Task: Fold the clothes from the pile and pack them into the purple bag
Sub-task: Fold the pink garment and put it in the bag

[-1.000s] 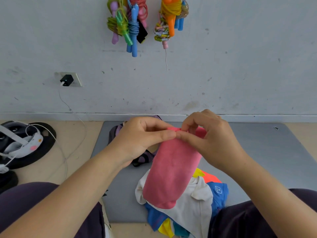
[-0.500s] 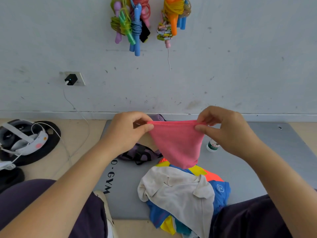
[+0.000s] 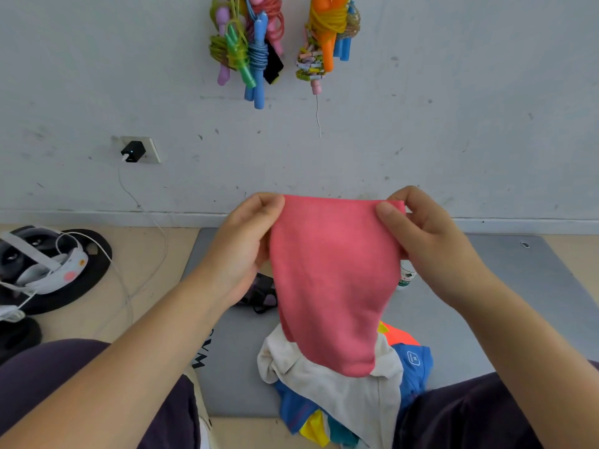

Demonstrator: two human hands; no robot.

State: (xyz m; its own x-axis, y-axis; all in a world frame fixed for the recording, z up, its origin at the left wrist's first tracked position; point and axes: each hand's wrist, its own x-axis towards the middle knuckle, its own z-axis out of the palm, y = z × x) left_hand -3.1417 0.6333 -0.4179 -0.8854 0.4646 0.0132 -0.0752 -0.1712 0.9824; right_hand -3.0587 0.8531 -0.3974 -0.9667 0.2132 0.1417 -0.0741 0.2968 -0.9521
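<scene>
Pink cloth (image 3: 334, 280) is pinched at its upper corners, one by the left hand (image 3: 246, 244) and the other by the right hand (image 3: 428, 241), and hangs below both grips over the pile of clothes (image 3: 340, 393). A corner could be lost if either pinch were slackened, since little fabric is caught; the cloth would drop onto the pile. It looks soft, plain, narrowing toward its lower end.
</scene>
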